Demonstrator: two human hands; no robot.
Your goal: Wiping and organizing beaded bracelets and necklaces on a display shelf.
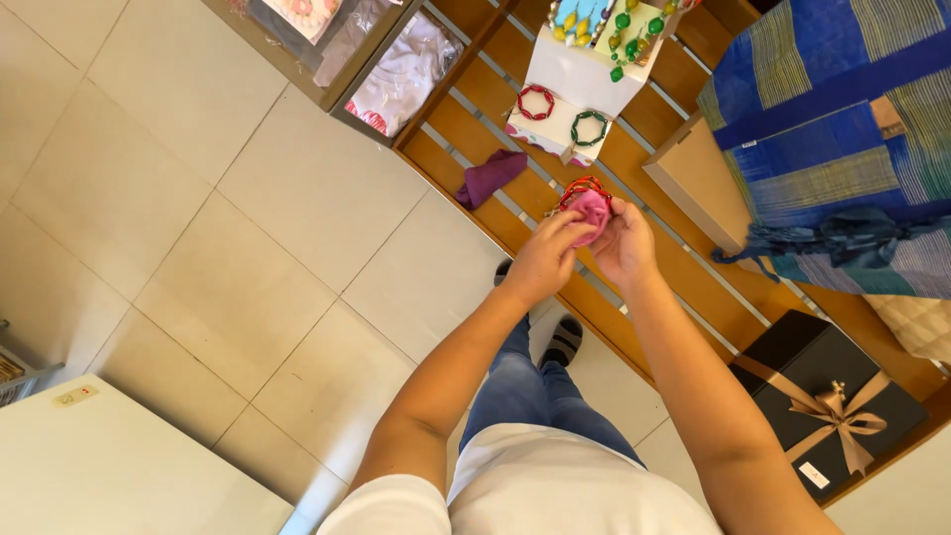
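Observation:
My left hand [546,256] and my right hand [625,241] meet above a slatted wooden shelf [684,267]. Together they pinch a small pink cloth pouch [592,210]. A red beaded bracelet [580,186] sits at the pouch's far edge, partly hidden by the pouch and my fingers. A purple cloth pouch [490,176] lies on the slats to the left of my hands.
A white display stand [575,84] holds a red bracelet [536,101], a green bracelet [587,128] and bead necklaces. Blue striped fabric [832,129] hangs at the right. A black gift box with a bronze bow [832,406] rests at lower right. Tiled floor [198,248] lies left.

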